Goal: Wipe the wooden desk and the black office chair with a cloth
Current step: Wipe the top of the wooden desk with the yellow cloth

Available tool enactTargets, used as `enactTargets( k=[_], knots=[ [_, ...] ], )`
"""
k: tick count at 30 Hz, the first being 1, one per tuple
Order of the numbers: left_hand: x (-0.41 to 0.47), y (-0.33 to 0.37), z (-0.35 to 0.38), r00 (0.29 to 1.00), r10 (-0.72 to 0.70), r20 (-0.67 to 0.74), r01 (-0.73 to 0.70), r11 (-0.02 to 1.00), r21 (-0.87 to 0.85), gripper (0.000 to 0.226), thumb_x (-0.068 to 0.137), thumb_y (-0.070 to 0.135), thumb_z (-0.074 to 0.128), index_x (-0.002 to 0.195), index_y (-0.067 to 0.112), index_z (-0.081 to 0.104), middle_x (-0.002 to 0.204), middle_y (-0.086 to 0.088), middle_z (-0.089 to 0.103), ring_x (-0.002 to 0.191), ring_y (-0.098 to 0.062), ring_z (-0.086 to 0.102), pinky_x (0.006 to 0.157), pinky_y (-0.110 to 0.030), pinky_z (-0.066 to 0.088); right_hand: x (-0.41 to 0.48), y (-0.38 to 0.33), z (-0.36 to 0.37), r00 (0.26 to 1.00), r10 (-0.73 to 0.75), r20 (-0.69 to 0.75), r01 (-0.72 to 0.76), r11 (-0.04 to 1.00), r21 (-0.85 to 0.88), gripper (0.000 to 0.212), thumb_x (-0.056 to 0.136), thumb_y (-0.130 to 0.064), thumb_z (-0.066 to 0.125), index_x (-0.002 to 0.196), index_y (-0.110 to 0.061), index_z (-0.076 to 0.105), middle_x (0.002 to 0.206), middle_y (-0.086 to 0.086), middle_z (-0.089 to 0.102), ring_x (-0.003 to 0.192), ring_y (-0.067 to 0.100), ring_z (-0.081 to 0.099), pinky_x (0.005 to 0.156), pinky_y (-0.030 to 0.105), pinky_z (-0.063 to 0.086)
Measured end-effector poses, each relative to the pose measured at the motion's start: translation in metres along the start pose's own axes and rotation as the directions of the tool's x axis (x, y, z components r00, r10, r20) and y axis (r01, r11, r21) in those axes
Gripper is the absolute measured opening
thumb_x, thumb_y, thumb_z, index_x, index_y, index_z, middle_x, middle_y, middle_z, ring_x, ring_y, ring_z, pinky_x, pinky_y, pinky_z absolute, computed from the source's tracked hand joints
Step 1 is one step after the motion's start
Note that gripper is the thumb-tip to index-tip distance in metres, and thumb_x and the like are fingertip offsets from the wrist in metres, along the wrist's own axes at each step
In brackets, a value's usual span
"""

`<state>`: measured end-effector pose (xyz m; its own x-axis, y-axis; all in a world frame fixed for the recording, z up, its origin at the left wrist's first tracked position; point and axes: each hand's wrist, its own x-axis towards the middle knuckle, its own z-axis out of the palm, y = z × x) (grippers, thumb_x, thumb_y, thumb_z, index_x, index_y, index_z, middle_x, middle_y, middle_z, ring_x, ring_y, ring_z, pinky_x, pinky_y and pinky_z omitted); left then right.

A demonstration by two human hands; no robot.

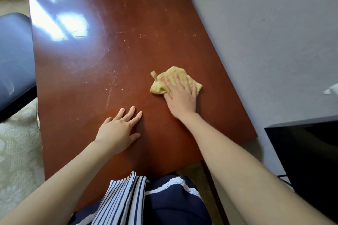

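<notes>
The desk [113, 45] is partly wiped at best, and the work on it is under way. The right hand [180, 95] lies flat on the yellow cloth [162, 86], fingers straight and spread, pressing it down on the desk top rather than clutching it. The cloth sits bunched toward the wall side of the desk, about halfway along its length. The left hand [119, 129] rests on the bare wood nearer the person than the cloth, fingers straight and relaxed, holding nothing; it looks like a brace.

Pale specks, streaks and a long faint smear show on the desk beyond the cloth and toward the chair side, and a bright glare covers part of the far end. Judging by that, most of the surface is not yet clean. The strip of desk nearest the person looks smoother, though whether it has been wiped cannot be told.

The chair [14, 56] stands just off the desk's left edge, only partly in view, with nothing touching it, so that half of the job seems not yet begun.
</notes>
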<state>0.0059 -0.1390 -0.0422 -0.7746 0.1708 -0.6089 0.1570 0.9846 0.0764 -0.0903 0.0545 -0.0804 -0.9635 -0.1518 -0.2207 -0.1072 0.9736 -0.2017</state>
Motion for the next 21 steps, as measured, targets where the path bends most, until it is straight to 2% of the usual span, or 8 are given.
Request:
enactTargets(
  k=[4,7,13,18,21],
  knots=[
    [0.0,0.001,0.001,1.0,-0.002,-0.015,0.002,1.0,0.008,0.068,0.097,0.055,0.032,0.15,0.037,-0.006,0.159,0.01,-0.01,0.147,-0.019,-0.002,0.115,-0.038,0.018,-0.053,0.005,0.01,0.983,-0.179,-0.041,0.181,0.982,0.047,0.054,0.093,-0.042,0.05,0.144,-0.039,0.034,0.154,-0.006,0.03,0.145,0.019,0.015,0.117,0.047,0.008],
    [0.001,0.001,0.002,1.0,0.001,-0.023,-0.001,1.0,0.01,0.068,0.097,0.055,0.032,0.15,0.036,-0.006,0.159,0.009,-0.01,0.147,-0.019,-0.001,0.115,-0.038,0.019,-0.096,0.025,0.018,0.975,-0.195,-0.105,0.203,0.977,0.072,0.054,0.087,-0.034,0.061,0.139,-0.033,0.046,0.146,-0.003,0.043,0.141,0.021,0.028,0.116,0.047,0.018],
    [0.001,0.001,0.005,0.999,0.002,-0.037,-0.002,1.0,0.005,0.068,0.096,0.056,0.032,0.15,0.036,-0.005,0.159,0.009,-0.009,0.147,-0.02,0.0,0.114,-0.036,0.021,-0.158,0.083,0.022,0.977,0.096,-0.191,-0.075,0.991,0.112,0.058,0.084,-0.022,0.07,0.137,-0.026,0.049,0.145,0.001,0.043,0.139,0.023,0.032,0.115,0.047,0.023],
    [0.001,0.001,0.007,0.999,0.007,-0.035,-0.006,0.999,0.031,0.07,0.096,0.055,0.033,0.15,0.034,-0.006,0.159,0.007,-0.009,0.147,-0.021,0.0,0.115,-0.04,0.017,-0.151,0.129,0.006,0.918,0.362,-0.161,-0.351,0.932,0.095,0.055,0.094,-0.032,0.053,0.145,-0.029,0.033,0.154,0.0,0.027,0.144,0.022,0.018,0.117,0.04,0.012],
    [0.002,0.0,0.008,0.999,0.007,-0.041,-0.005,0.999,0.05,0.07,0.097,0.055,0.032,0.15,0.034,-0.007,0.16,0.007,-0.009,0.147,-0.022,0.001,0.116,-0.042,0.013,-0.122,0.133,-0.001,0.867,0.487,-0.102,-0.476,0.872,0.116,0.054,0.098,-0.043,0.038,0.149,-0.034,0.022,0.158,-0.001,0.016,0.146,0.022,0.008,0.116,0.04,0.007]
  ],
)
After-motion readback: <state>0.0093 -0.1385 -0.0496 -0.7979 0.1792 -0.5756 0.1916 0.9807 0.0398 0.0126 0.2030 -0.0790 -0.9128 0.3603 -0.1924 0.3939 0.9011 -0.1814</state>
